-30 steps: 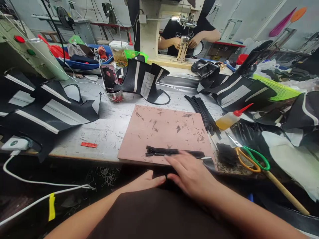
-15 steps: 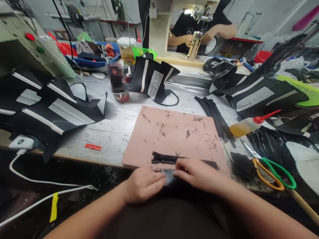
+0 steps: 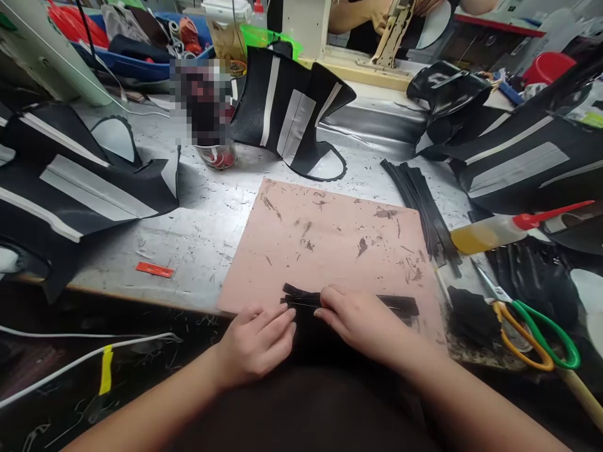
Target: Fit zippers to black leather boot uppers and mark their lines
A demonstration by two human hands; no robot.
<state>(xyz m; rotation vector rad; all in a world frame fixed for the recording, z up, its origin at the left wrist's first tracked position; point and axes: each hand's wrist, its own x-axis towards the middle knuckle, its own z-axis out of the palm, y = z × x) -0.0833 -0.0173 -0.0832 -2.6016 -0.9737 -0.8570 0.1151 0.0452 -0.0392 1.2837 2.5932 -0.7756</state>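
Note:
A black zipper (image 3: 398,304) lies along the near edge of a pink, scuffed work board (image 3: 325,232). A black fabric piece (image 3: 306,333) sits just below it at the table edge. My left hand (image 3: 257,342) presses on the left side of that piece, fingers together and pointing right. My right hand (image 3: 360,320) rests over the zipper and the piece, fingers curled down and pinching at them near the zipper's left end. The two hands are a few centimetres apart.
A bundle of black strips (image 3: 424,207), a glue bottle with red nozzle (image 3: 499,229) and green-and-orange scissors (image 3: 532,329) lie right of the board. Black-and-grey cut panels (image 3: 85,194) are stacked left, back and right. A small red tag (image 3: 154,270) lies left. Another person works behind a sewing machine (image 3: 306,25).
The view has moved closer and lower. My left hand came up from my lap to the table edge; both hands shifted up to the zipper and the black piece.

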